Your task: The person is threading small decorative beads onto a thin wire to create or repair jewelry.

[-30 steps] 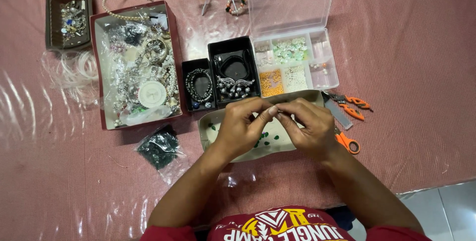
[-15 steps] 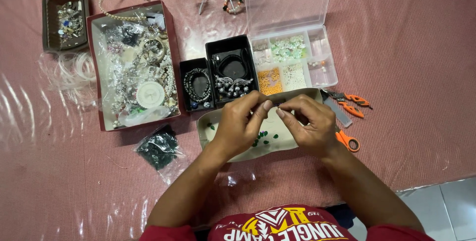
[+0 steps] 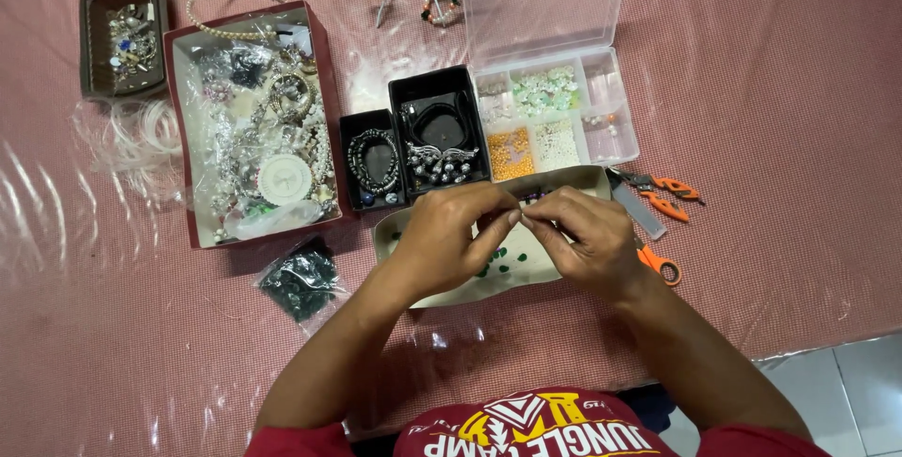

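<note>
Head view: left hand and right hand pinch fingertips together over the beige tray, likely on a tiny bead, too small to confirm. Several green beads beneath. Two black boxes at 12 o'clock.

Single head-worn view, looking steeply down from above the person's chest at the pink tablecloth; near range, arms entering from bottom edge; no second view.
</note>
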